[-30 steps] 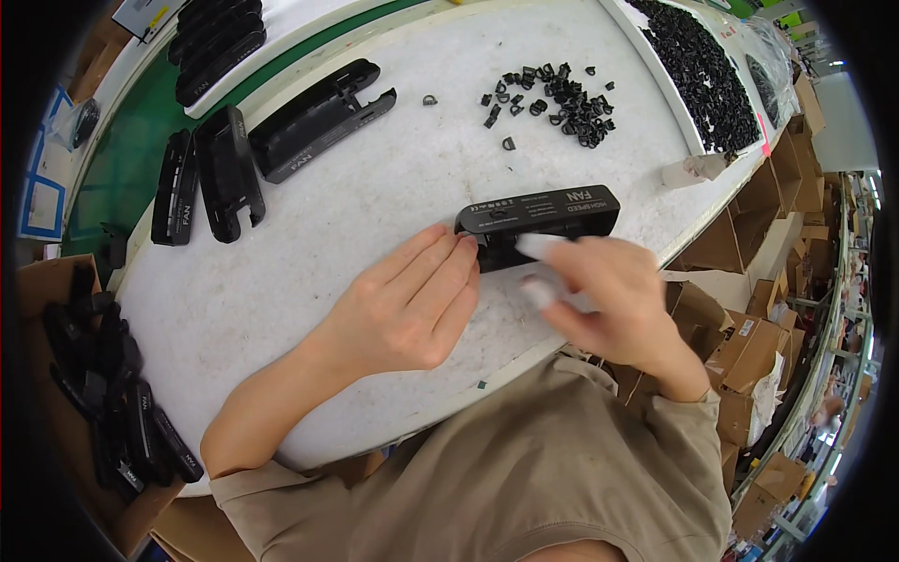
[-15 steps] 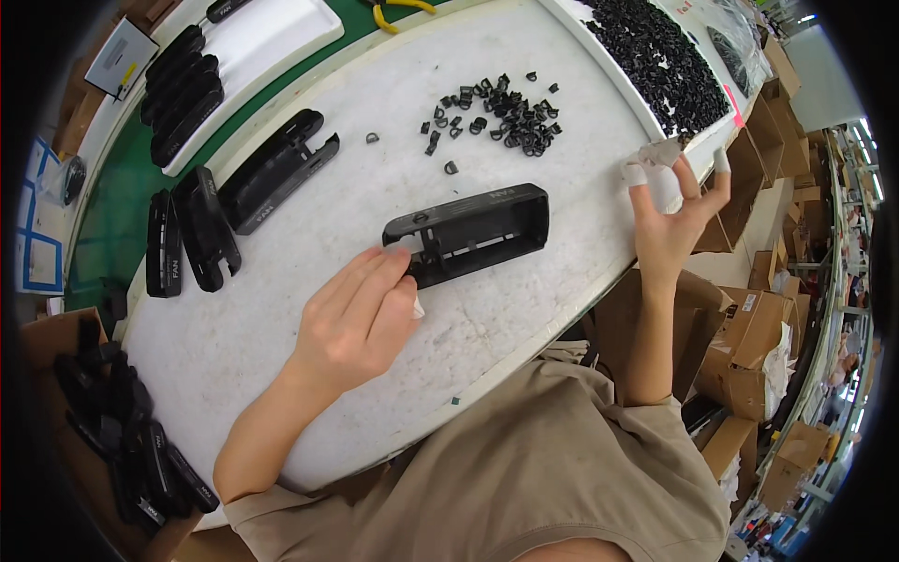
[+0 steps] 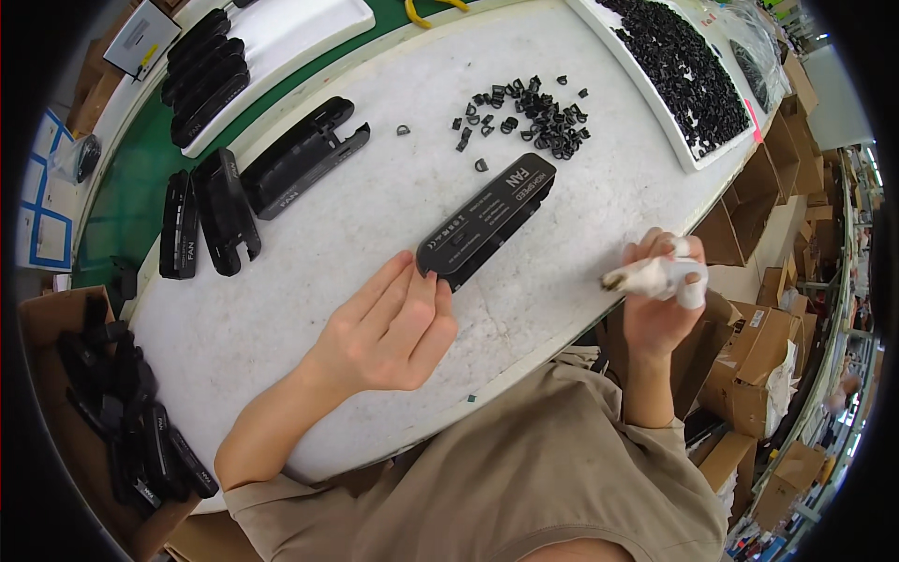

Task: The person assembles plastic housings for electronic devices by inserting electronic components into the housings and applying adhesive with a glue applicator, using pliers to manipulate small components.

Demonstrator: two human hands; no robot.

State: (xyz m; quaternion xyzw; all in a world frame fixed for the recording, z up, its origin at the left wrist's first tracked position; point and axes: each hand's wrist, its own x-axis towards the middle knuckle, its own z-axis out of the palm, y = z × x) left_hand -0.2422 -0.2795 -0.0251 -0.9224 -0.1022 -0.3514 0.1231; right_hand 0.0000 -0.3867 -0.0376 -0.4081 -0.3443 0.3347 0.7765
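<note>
My left hand (image 3: 389, 328) pinches the near end of a long black plastic fan housing (image 3: 492, 214), which lies tilted on the white table with its printed outer face showing. At the table's right edge, my right hand (image 3: 663, 304) is closed around a crumpled white cloth or tissue (image 3: 641, 278) with a brownish tip. White coverings show on some of its fingers. Beyond the housing lies a loose scatter of small black plastic clips (image 3: 562, 131). Further black housings, including an open shell (image 3: 304, 159), rest on the left of the table.
A white tray (image 3: 688, 155) full of small black parts stands at the far right. Finished-looking housings lie on a white foam tray (image 3: 332, 26) at the far left. A carton (image 3: 56, 314) of black housings sits lower left; more cartons (image 3: 749, 351) stand right. Yellow-handled pliers (image 3: 417, 14) lie at the back.
The housing has turned from its hollow side to its printed face, and its far end has swung away. My right hand has moved nearer from beside the tray, its fingers now closed. The view has shifted slightly.
</note>
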